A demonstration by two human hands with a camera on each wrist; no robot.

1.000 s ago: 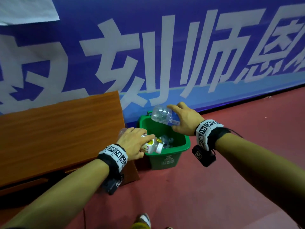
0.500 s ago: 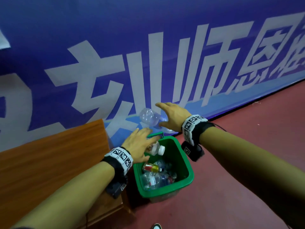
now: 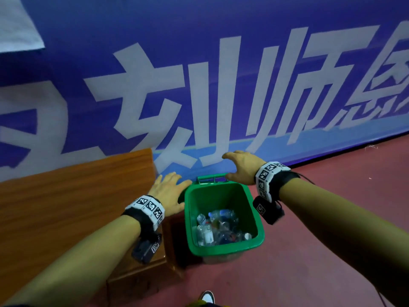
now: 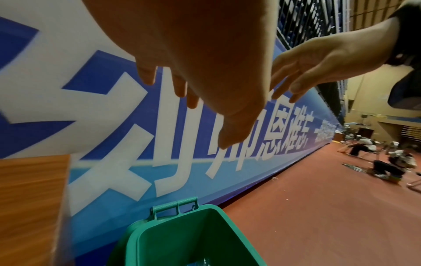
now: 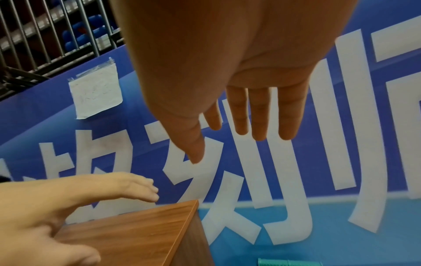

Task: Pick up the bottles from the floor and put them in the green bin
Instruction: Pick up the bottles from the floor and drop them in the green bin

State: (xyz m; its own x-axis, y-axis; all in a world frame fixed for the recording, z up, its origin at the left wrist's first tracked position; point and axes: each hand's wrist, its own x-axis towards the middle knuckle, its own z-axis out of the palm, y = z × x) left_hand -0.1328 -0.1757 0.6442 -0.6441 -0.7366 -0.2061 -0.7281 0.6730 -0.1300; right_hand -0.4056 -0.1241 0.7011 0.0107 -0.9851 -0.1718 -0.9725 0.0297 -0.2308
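I see a dark red floor point(image 3: 309, 251) running along a blue banner point(image 3: 221, 74) with big white characters at twelve o'clock. A wooden desk point(image 3: 66, 207) stands at nine o'clock, just beside the green bin point(image 3: 223, 253), which holds the bottles point(image 3: 218, 229) in a heap. My left hand point(image 3: 169, 192) hovers at the bin's ten o'clock, fingers spread and empty. My right hand point(image 3: 242, 166) hangs above the bin's handle point(image 3: 211, 177) at one o'clock, fingers loose, grasping nothing.
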